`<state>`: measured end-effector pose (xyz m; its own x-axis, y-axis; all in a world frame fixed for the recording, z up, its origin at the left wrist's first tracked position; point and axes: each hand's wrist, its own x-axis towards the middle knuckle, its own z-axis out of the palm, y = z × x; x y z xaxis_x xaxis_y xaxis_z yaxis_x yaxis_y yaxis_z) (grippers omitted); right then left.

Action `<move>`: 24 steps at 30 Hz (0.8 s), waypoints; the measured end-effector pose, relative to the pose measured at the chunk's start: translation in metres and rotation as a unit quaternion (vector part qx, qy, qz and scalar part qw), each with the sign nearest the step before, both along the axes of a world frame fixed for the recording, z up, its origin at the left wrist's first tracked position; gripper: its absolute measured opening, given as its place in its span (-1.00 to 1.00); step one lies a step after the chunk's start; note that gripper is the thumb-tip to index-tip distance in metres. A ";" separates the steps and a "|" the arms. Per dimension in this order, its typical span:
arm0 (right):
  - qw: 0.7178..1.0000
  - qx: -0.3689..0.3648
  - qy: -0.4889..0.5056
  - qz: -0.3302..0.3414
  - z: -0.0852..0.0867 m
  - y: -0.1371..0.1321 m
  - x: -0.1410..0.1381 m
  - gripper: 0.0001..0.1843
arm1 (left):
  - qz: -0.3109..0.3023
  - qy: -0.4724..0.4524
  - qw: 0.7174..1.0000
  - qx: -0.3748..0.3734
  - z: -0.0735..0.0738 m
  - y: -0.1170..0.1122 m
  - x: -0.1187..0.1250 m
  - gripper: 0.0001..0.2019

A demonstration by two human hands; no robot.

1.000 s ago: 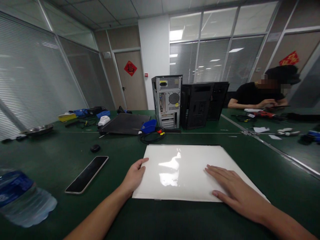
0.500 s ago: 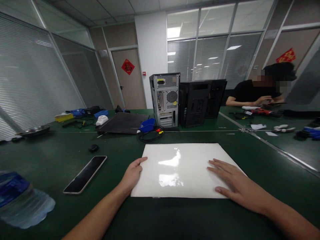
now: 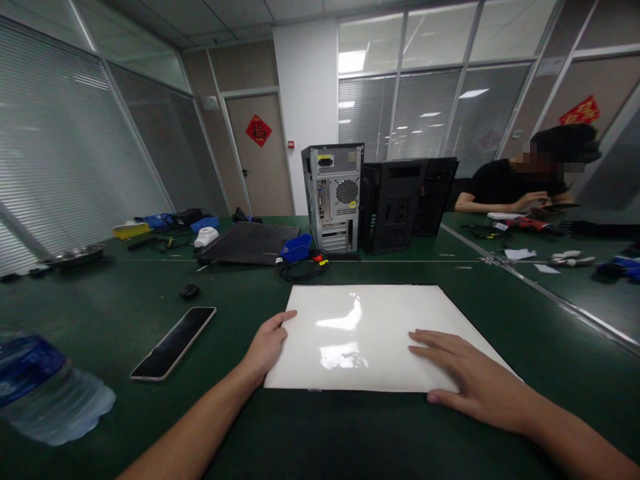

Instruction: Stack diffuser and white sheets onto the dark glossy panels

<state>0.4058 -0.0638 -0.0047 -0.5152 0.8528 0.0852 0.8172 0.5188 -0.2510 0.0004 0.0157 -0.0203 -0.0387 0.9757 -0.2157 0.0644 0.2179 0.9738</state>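
A flat, glossy white panel (image 3: 380, 307) with thin dark edges lies in front of me, with ceiling light glaring on its surface. At its left edge, my left hand (image 3: 270, 343) is closed on it, thumb and index finger on top and the other fingers mostly hidden. My right hand (image 3: 470, 377) is open over the front right part of the panel. Its fingers stretch leftward across the white surface, and its thumb lies at the front edge. Whether the right palm presses on the panel I cannot tell.
A phone (image 3: 174, 343), a round black object (image 3: 189, 291) and a water bottle (image 3: 55, 393) are on the left. Behind the panel stand a computer case (image 3: 335, 200), black cases (image 3: 393, 207) and a blue bin (image 3: 296, 248). A person (image 3: 515, 180) sits at back right.
My right hand has slid slightly nearer to me along the panel, fingers closer together. My left hand keeps its grip on the left edge. The view has shifted a little.
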 end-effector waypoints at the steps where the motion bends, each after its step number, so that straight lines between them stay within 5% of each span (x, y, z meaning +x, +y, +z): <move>1: 1.000 -0.001 0.000 -0.002 0.000 0.000 0.000 -0.27 | 0.000 -0.003 1.000 0.000 0.000 0.000 0.000 -0.43; 15: 1.000 -0.015 -0.020 -0.007 -0.002 0.001 0.001 -0.25 | 0.019 -0.073 0.997 0.013 0.001 -0.001 0.000 -0.40; 24: 0.986 0.133 -0.043 0.093 0.006 -0.003 -0.014 -0.18 | 0.012 -0.180 0.984 -0.009 0.014 -0.005 -0.004 -0.24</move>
<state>0.3916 -0.0672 0.0018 -0.6751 0.6969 0.2420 0.7145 0.6993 -0.0205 -0.0041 0.0102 -0.0064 0.0210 0.9713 -0.2369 -0.2892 0.2327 0.9286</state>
